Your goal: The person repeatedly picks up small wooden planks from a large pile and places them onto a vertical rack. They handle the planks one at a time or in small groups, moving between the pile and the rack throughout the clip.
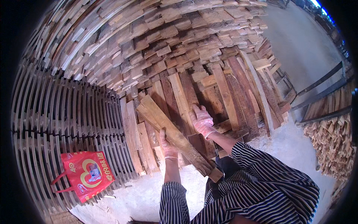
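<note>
My left hand (169, 148), in a pale glove, is closed around the side of a long wooden board (177, 140). That board lies slantwise over the stack, its near end close to my body, and a short wood piece (215, 174) shows at that end. To the right, my right hand (203, 121), in a pinkish-white glove, rests on the layer of boards with its fingers bent over the edge of a narrow board (181, 98). Part of its grip is hidden from view. Around both hands lie brown and pale boards (225, 97) side by side.
A tall pile of stacked planks (164, 37) rises beyond the boards. Slatted wood stacks (74, 108) stand at left, with a red bag (89, 173) against them. At right are a dark metal frame (320, 97) and heaped wood pieces (332, 145). Concrete floor (298, 33) stretches behind.
</note>
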The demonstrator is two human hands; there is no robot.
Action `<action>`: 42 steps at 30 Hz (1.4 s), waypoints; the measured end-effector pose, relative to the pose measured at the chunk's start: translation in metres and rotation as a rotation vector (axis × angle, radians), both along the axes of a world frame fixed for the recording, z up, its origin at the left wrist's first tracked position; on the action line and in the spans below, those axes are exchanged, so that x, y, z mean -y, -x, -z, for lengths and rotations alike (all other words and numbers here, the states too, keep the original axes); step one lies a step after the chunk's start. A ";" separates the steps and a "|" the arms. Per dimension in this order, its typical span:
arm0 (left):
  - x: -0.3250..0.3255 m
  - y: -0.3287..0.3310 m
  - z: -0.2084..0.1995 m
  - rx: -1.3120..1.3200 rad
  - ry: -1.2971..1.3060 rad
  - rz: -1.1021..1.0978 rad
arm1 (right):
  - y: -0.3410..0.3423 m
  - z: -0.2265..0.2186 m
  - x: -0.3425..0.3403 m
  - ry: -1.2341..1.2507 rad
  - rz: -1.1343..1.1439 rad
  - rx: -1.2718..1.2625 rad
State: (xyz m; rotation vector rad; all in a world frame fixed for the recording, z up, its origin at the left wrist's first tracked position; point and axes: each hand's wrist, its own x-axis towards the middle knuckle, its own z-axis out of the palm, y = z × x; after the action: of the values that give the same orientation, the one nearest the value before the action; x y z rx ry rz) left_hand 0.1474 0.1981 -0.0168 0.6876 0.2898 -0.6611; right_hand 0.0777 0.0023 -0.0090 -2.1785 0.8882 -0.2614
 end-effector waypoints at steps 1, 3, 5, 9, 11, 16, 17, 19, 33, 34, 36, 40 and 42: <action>0.001 0.000 0.000 -0.004 -0.013 -0.006 | -0.003 0.004 -0.001 -0.042 -0.013 0.041; 0.001 0.001 -0.001 -0.006 -0.046 0.004 | 0.001 0.006 0.008 -0.045 -0.010 -0.098; 0.002 0.003 -0.004 -0.072 -0.041 0.002 | 0.012 0.006 0.030 -0.033 -0.100 -0.048; 0.007 0.005 -0.010 -0.038 0.000 0.076 | 0.049 0.014 0.079 0.708 0.035 -0.209; 0.008 0.005 -0.010 0.005 0.023 0.114 | 0.059 0.019 0.105 0.872 0.038 -0.372; 0.008 0.000 -0.004 0.044 -0.078 0.109 | 0.062 0.018 0.108 0.806 0.163 -0.237; 0.007 -0.001 -0.003 0.075 -0.101 0.110 | 0.063 0.016 0.100 0.722 0.124 -0.261; 0.007 -0.004 0.000 0.049 -0.110 0.127 | 0.074 0.010 0.081 0.658 -0.012 -0.250; 0.006 -0.003 0.000 0.140 -0.193 0.105 | 0.025 0.045 0.050 -0.074 -0.028 -0.002; 0.005 -0.003 0.000 0.147 -0.202 0.116 | 0.024 0.048 0.051 -0.063 -0.093 0.091; 0.004 -0.005 0.001 0.104 -0.192 0.142 | 0.031 0.043 0.060 -0.018 -0.207 0.067; 0.005 -0.011 0.004 -0.029 -0.260 0.180 | 0.065 -0.009 0.101 0.312 -0.103 -0.168; 0.007 -0.013 0.006 0.012 -0.216 0.204 | 0.098 -0.040 0.143 0.549 0.194 -0.121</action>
State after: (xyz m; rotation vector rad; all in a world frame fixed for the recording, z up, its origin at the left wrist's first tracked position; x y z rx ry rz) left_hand 0.1604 0.1913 -0.0228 0.9356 0.2844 -0.8269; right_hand -0.0203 -0.1404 0.0309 -2.6304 1.2074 -0.5224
